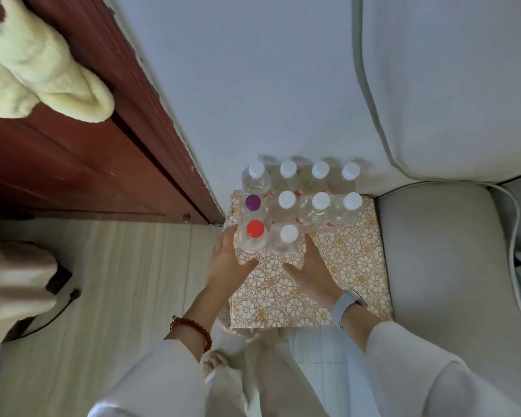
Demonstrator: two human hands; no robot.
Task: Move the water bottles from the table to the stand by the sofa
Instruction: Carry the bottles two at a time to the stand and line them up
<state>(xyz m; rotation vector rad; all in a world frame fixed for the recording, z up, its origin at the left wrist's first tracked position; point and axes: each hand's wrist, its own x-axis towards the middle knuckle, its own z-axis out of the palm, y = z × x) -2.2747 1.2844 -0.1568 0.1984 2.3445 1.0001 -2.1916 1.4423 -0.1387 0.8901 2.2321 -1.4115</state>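
Several clear water bottles stand in rows on the stand (337,275), which has a gold floral cover and sits beside the sofa. Most have white caps; one has a purple cap (252,202). In the front row stand a red-capped bottle (254,233) and a white-capped bottle (287,239). My left hand (227,260) wraps the red-capped bottle from the left. My right hand (310,269) holds the white-capped bottle from the right. Both bottles are upright on the stand top.
A grey sofa seat (439,251) and back cushion (448,85) lie to the right. A red-brown wooden door (88,164) with a cream towel (33,70) is at left. Pale wood floor (118,281) and a dark cable (63,299) are at lower left.
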